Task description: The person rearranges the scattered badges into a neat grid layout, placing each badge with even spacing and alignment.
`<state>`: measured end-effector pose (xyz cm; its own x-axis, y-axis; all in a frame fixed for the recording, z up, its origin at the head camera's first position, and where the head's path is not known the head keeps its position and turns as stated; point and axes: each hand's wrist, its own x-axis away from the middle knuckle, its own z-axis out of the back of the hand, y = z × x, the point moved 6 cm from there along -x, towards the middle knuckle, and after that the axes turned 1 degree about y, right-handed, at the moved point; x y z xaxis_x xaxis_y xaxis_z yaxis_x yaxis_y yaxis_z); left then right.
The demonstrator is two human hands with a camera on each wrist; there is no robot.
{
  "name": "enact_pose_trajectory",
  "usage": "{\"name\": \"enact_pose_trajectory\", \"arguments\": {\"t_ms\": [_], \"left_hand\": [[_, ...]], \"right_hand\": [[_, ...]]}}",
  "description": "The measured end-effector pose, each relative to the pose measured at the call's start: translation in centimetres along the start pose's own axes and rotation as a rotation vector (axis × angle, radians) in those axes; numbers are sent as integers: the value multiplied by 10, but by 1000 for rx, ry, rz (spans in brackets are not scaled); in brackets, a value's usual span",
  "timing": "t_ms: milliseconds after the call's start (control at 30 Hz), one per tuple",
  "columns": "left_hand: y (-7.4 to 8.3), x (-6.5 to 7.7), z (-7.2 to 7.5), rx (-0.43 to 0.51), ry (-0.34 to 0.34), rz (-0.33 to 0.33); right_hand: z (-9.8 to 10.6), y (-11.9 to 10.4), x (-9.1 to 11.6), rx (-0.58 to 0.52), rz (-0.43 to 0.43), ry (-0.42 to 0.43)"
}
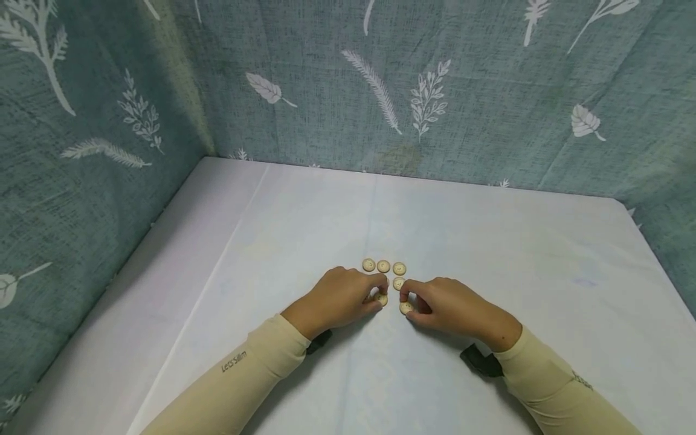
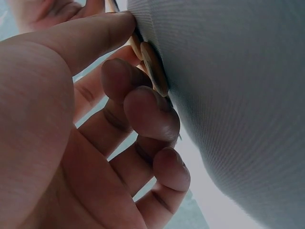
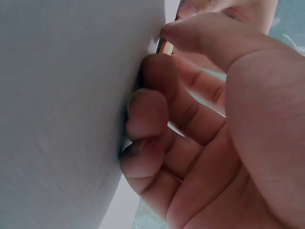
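Several round, pale wooden buttons lie flat on the white cloth in front of me. The far row has a left button (image 1: 368, 264), a middle button (image 1: 383, 266) and a right button (image 1: 399, 268). Closer in, another button (image 1: 399, 284) sits by the right index finger, and one beside it is mostly covered by the left hand. My left hand (image 1: 344, 299) pinches a near button (image 1: 382, 299) between thumb and index finger. With thumb and index finger, my right hand (image 1: 457, 307) holds a button (image 1: 406, 308) at the cloth. The left wrist view shows a button (image 2: 155, 69) edge-on beside the fingertips.
White cloth (image 1: 283, 229) covers the table around the buttons. Green leaf-patterned curtains (image 1: 326, 90) stand along the back and both sides. Cream sleeves (image 1: 234, 374) cover both forearms, with dark straps at the wrists.
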<state>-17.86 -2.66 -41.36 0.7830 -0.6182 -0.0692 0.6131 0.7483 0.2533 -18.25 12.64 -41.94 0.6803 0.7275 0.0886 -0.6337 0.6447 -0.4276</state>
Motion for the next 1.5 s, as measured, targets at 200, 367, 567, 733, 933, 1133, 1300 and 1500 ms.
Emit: {"name": "enact_pose_trajectory", "arguments": {"t_ms": [200,367,567,733,933,1133,1300,1500], "left_hand": [[3,-1,-2,13,-3,-17],[4,0,-1,13,3,-13],[6,-1,-2,16,3,-12],[7,0,-4,19,7,-25],[5,-4,-1,11,14,-29],[-3,-6,-6,32,-7,-19],[-12,-6,-4,88,0,-28],[-31,1,29,28,239,33]], "right_hand": [[-5,2,2,1,-33,-22],[-5,2,3,8,-27,-12],[-6,2,4,-1,-26,-5],[-8,3,5,-6,-27,2],[-5,5,3,8,-16,23],[7,4,3,-73,-1,41],[39,-5,12,-96,28,233],[74,4,30,10,-99,476]]}}
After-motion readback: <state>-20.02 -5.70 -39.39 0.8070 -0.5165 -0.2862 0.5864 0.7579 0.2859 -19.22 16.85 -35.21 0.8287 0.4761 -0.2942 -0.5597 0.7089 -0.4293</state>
